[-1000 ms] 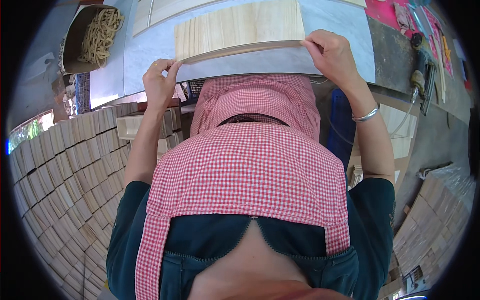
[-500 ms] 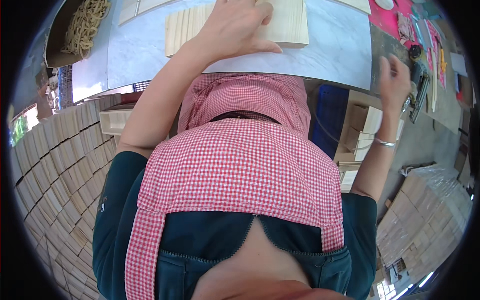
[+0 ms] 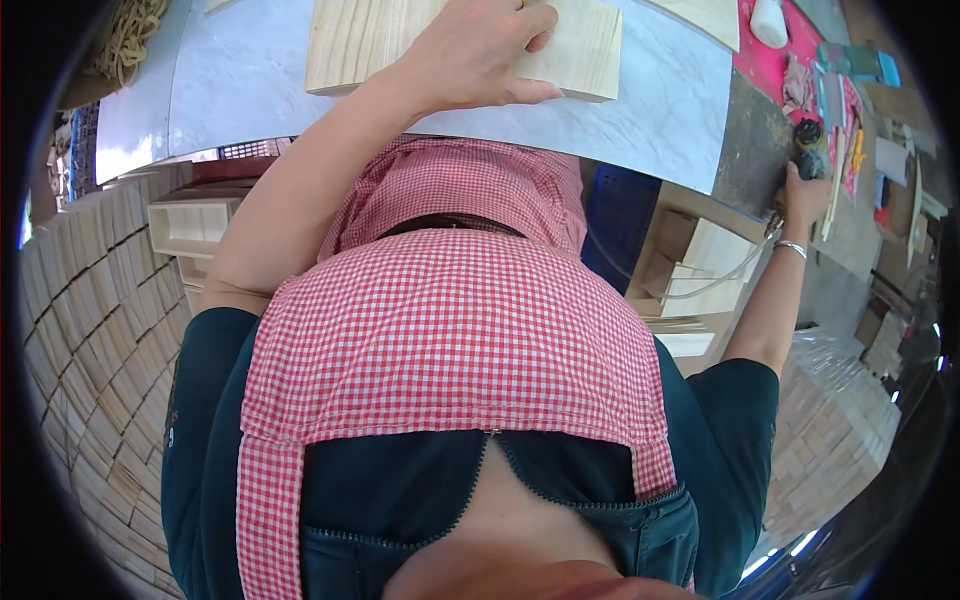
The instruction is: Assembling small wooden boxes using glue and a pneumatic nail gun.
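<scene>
A pale, box-like wooden piece (image 3: pixel 585 60) lies on the marbled tabletop at the top of the view. Across it rests my left hand (image 3: pixel 480 55), fingers curled over the wood and thumb stretched along its near edge; the fingertips are partly cut off by the frame. Out to the right, my right hand (image 3: pixel 805 195) is closed on a dark air nail gun (image 3: pixel 808 160) with a round black cap. A clear hose (image 3: pixel 715 287) runs toward its handle. My palm hides much of the tool.
Pink cloth (image 3: pixel 775 75), a white bottle (image 3: pixel 768 22) and a teal container (image 3: pixel 858 64) lie at the upper right. Stacked wooden pieces (image 3: pixel 90 300) stand at left, near an open wooden box (image 3: pixel 195 228). A blue crate (image 3: pixel 620 215) sits below the table.
My right hand has gone from hovering open and blurred beside the nail gun to gripping it. My left hand stays on the wooden piece. The whole view has shifted somewhat.
</scene>
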Action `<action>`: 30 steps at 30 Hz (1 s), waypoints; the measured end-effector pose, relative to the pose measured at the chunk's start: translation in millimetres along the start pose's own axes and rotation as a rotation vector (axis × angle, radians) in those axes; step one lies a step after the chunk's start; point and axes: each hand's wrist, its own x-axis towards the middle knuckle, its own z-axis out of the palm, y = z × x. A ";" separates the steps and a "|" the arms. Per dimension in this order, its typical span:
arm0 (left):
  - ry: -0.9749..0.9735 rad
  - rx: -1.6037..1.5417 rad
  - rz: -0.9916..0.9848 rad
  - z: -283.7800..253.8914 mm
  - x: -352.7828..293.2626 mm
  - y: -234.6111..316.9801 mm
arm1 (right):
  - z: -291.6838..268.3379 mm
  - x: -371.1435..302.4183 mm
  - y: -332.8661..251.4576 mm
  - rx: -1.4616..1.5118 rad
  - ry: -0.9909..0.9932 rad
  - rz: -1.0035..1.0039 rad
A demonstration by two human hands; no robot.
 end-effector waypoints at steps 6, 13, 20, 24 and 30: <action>-0.016 -0.016 -0.058 1.0 -1.1 3.4 | -47.1 20.3 -10.2 0.281 -0.468 0.232; -0.077 -0.036 -0.120 -4.7 0.1 11.1 | -139.9 -37.3 -30.0 0.612 -0.366 0.158; -0.065 -0.139 -0.045 2.7 -0.7 -0.7 | -270.5 -142.7 -142.4 0.970 -0.544 0.041; -0.021 -0.164 0.005 5.4 5.5 7.3 | -291.0 -161.2 -157.2 1.031 -0.658 -0.050; 0.008 -0.147 0.077 10.3 9.1 0.7 | -297.7 -166.0 -171.7 0.992 -0.701 -0.130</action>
